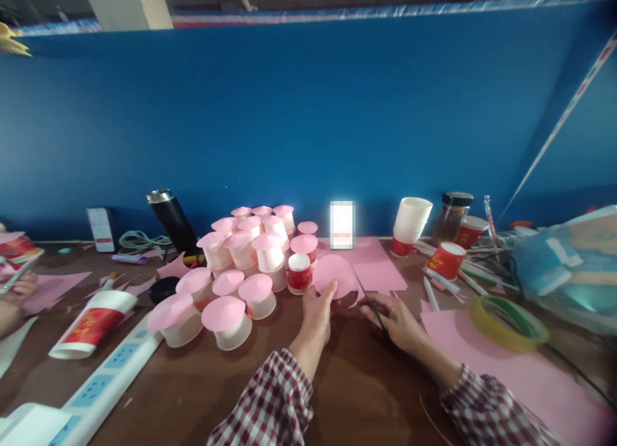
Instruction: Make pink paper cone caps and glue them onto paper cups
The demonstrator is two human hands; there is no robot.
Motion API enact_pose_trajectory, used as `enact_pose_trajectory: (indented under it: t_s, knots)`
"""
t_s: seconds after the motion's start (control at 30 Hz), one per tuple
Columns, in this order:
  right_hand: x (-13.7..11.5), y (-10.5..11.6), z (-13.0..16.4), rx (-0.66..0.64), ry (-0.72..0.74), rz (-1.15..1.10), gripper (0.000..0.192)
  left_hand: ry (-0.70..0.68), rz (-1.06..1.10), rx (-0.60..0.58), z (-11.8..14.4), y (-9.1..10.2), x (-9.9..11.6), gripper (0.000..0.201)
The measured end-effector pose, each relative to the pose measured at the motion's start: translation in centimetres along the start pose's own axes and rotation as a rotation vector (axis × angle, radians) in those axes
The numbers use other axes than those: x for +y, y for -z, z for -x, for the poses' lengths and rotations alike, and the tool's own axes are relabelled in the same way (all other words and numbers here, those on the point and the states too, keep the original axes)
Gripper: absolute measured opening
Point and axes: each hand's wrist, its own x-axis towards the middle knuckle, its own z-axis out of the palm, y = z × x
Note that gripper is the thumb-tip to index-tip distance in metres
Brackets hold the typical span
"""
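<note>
My left hand (319, 311) pinches the lower edge of a round pink paper disc (335, 276) between thumb and fingers. In my right hand (398, 321) is a pair of dark scissors (370, 298), its thin blades pointing up and left beside the disc's right edge. A narrow curl of pink paper hangs near the blades. Behind the disc lies a larger pink sheet (380, 263). Just left of my left hand stands a red and white paper cup (299, 276). Beyond it are several white cups topped with pink paper cones (224, 314).
A power strip (108, 372) and a tipped paper cup (96, 324) lie at left, with a black flask (171, 221) behind. Stacked cups (411, 224), a tape roll (511, 324), a pink sheet (463, 343) and a plastic bag (573, 266) are right. Another person's hand (14, 304) is far left.
</note>
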Motion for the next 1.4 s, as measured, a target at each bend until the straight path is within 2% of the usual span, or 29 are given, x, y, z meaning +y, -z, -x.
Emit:
enact_pose_trajectory:
  t_s: [0.2,0.5,0.77,1.1,1.4]
  knots:
    - [-0.5,0.1,0.1,0.011,0.025,-0.002,0.040,-0.036,-0.074,-0.090,-0.1,0.2,-0.5,0.042]
    - [-0.2,0.4,0.1,0.015,0.013,-0.010,0.047,0.008,-0.069,-0.139,0.3,0.0,-0.3,0.036]
    - [0.2,0.5,0.1,0.040,0.017,-0.017,0.041,0.027,-0.069,-0.183,0.4,0.1,-0.3,0.040]
    - [-0.4,0.5,0.0,0.073,0.015,0.032,0.047,0.045,-0.105,-0.157,0.4,0.0,-0.1,0.044]
    - [0.2,0.8,0.0,0.048,0.040,0.078,0.044,0.053,-0.101,-0.133,0.4,-0.1,0.1,0.038]
